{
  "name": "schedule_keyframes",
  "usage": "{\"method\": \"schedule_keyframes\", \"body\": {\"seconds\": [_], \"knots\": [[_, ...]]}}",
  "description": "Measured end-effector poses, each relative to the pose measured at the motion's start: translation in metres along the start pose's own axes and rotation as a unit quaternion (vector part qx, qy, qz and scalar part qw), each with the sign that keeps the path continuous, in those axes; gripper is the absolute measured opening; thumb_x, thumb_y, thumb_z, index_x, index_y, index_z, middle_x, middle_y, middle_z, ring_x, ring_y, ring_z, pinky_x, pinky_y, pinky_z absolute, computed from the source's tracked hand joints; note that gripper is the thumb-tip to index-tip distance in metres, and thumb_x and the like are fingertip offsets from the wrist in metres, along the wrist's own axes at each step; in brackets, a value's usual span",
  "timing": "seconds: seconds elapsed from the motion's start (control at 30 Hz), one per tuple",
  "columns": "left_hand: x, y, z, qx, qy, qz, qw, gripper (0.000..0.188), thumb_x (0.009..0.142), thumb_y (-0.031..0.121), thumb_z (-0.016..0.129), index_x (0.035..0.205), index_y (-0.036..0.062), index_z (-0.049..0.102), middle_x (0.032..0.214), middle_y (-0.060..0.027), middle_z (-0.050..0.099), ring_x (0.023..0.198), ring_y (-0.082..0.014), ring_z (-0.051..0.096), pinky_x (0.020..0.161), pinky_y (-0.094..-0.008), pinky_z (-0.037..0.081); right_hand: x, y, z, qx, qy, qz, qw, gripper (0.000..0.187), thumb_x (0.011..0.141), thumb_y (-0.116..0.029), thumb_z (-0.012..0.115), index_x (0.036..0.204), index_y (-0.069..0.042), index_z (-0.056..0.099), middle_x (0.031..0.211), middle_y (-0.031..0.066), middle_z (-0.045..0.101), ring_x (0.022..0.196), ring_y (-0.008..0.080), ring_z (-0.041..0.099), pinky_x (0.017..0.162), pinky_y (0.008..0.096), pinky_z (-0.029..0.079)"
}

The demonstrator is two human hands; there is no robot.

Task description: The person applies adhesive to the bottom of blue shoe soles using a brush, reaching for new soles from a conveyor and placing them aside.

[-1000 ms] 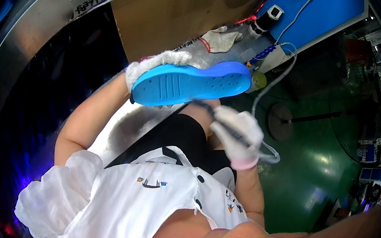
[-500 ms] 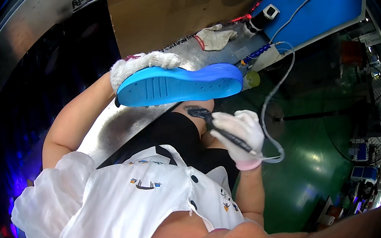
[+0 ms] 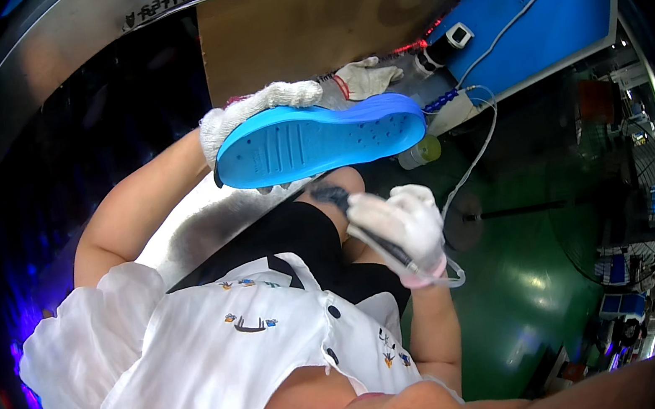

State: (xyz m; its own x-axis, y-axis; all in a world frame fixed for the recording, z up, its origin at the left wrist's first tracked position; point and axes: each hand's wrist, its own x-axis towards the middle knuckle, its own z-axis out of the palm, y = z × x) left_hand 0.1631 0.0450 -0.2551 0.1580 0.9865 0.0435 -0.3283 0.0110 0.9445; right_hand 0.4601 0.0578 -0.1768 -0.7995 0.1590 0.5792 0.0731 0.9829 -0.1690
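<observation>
A bright blue shoe sole (image 3: pixel 327 143) hangs out ahead of me, its broad face with ridges and small holes turned toward me. Its right part shades to a deeper blue. My left hand (image 3: pixel 261 111), in a white knit glove, is closed on its far edge at the left; some fingers are hidden behind it. Below the sole, apart from it, my right hand (image 3: pixel 401 231) in a white glove with a pink cuff is wrapped round a slim black hand tool (image 3: pixel 332 196) with a dark, brush-like head. A clear hose runs from the tool's rear end.
A shiny metal surface (image 3: pixel 180 235) lies under my left arm. Beyond the sole stand a brown cardboard sheet (image 3: pixel 293 32), a loose white glove (image 3: pixel 369 78), a yellowish-green container (image 3: pixel 420 153) and a blue panel (image 3: pixel 523 14). The hose (image 3: pixel 482 149) loops at the right above a green floor.
My left hand has shifted slightly right with the sole, whose face now shows a little more. My right hand has moved slightly left and turned, still gripping the tool.
</observation>
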Motion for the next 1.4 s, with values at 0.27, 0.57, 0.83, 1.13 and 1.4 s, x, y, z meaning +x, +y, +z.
{"method": "schedule_keyframes", "body": {"seconds": [0.27, 0.57, 0.83, 1.13, 1.4], "knots": [[-0.013, 0.049, 0.06, -0.132, 0.063, -0.123, 0.982, 0.067, 0.087, 0.063, 0.054, 0.121, 0.0053, 0.059, 0.103, -0.0175, 0.066, 0.085, -0.0238, 0.068, 0.071, -0.038, 0.059, -0.004, -0.005, 0.005, 0.059, 0.094, 0.089, 0.99, 0.032, 0.061, -0.003, 0.083, 0.092, -0.008, 0.072, 0.093, 0.0041, 0.073, 0.077, 0.0215, 0.06, 0.078, 0.0356, 0.048], [-0.045, 0.022, 0.123, -0.209, 0.128, -0.001, 0.97, 0.064, 0.086, 0.054, 0.063, 0.13, 0.0101, 0.046, 0.106, -0.0091, 0.06, 0.1, -0.0198, 0.061, 0.086, -0.0376, 0.053, -0.009, 0.011, 0.035, 0.275, 0.368, 0.404, 0.791, 0.021, 0.082, 0.002, 0.067, 0.103, 0.004, 0.065, 0.094, 0.0082, 0.066, 0.082, 0.0131, 0.063, 0.074, 0.0242, 0.051], [-0.047, 0.022, 0.141, -0.211, 0.112, 0.019, 0.971, 0.071, 0.084, 0.05, 0.066, 0.131, 0.0062, 0.037, 0.102, -0.0136, 0.059, 0.092, -0.0216, 0.063, 0.079, -0.0351, 0.056, -0.002, 0.017, 0.027, 0.259, 0.399, 0.401, 0.783, 0.018, 0.084, 0.004, 0.065, 0.102, 0.005, 0.065, 0.093, 0.0066, 0.066, 0.08, 0.0126, 0.062, 0.072, 0.0257, 0.052], [-0.055, 0.011, 0.152, -0.165, 0.134, 0.018, 0.977, 0.083, 0.086, 0.042, 0.065, 0.145, -0.0018, 0.026, 0.11, -0.0125, 0.054, 0.097, -0.0179, 0.058, 0.084, -0.0327, 0.052, 0.011, 0.042, 0.022, 0.265, 0.471, 0.381, 0.75, 0.015, 0.086, 0.003, 0.065, 0.101, 0.004, 0.066, 0.095, 0.0071, 0.066, 0.084, 0.0129, 0.063, 0.076, 0.0257, 0.052], [-0.051, 0.005, 0.146, -0.208, 0.151, 0.008, 0.966, 0.076, 0.086, 0.048, 0.065, 0.138, 0.0026, 0.034, 0.107, -0.0128, 0.057, 0.096, -0.0203, 0.061, 0.082, -0.0353, 0.055, -0.001, 0.027, 0.02, 0.235, 0.454, 0.382, 0.77, 0.017, 0.086, -0.003, 0.063, 0.101, 0.005, 0.065, 0.088, 0.0057, 0.063, 0.073, 0.0096, 0.056, 0.066, 0.0218, 0.045]]}}
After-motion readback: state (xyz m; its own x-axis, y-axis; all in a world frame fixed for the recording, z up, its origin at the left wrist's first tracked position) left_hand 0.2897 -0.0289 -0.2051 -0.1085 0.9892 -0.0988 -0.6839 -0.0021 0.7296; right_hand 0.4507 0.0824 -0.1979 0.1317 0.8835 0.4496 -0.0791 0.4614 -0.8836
